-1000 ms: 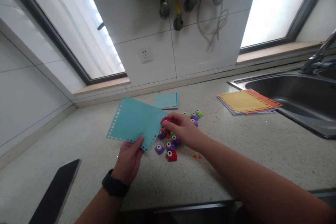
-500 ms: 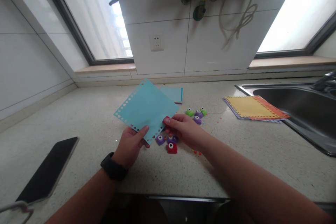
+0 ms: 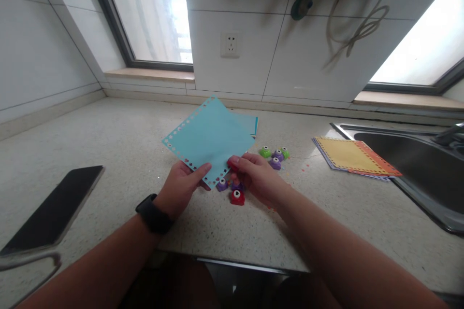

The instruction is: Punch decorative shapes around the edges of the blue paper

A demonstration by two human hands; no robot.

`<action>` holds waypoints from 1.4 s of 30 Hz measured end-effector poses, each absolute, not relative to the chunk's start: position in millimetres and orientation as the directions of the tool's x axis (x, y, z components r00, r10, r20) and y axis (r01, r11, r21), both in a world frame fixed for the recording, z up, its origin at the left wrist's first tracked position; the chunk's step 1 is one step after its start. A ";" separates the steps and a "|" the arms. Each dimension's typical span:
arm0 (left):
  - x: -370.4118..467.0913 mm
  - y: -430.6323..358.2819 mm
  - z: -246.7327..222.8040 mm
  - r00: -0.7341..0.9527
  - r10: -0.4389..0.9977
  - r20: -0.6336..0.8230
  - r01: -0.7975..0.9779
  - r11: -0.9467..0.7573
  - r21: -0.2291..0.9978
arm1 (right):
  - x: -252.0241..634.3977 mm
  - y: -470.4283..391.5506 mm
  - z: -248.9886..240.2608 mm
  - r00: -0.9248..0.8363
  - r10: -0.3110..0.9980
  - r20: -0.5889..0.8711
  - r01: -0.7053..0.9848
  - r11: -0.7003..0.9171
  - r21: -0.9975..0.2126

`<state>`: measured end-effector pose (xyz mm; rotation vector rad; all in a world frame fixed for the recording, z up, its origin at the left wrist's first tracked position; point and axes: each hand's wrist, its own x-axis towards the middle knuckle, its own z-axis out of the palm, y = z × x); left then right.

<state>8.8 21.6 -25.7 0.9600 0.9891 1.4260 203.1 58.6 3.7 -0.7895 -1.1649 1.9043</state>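
Between thumb and fingers, my left hand grips the lower corner of a light blue sheet of paper. Small punched shapes, stars and hearts among them, run along its left and lower edges. My right hand is closed on a red craft punch at the sheet's lower right edge; how far the paper sits in its slot is hidden. Just below the sheet lie a purple punch and another red punch. A further purple punch is partly covered by my right fingers.
Green and purple punches stand right of my hand, with paper bits around. More blue sheets lie behind. Yellow and orange punched sheets overlap the sink rim. A black tablet-like slab rests at left.
The camera view has tilted and shifted slightly. Both hands keep their hold on the blue sheet and the red punch, with little other visible movement.
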 end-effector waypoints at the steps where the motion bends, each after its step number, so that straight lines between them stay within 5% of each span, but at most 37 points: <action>1: 8.7 21.5 -25.6 -0.072 0.997 0.037 -0.309 -0.057 0.949 | 203.2 58.5 3.6 -0.526 0.842 -0.116 -0.276 -0.299 -0.914; 42: 8.5 17.3 -20.5 -0.001 0.998 0.064 -0.219 -0.062 0.974 | 203.5 57.7 5.5 -0.513 0.856 -0.063 -0.206 -0.194 -0.959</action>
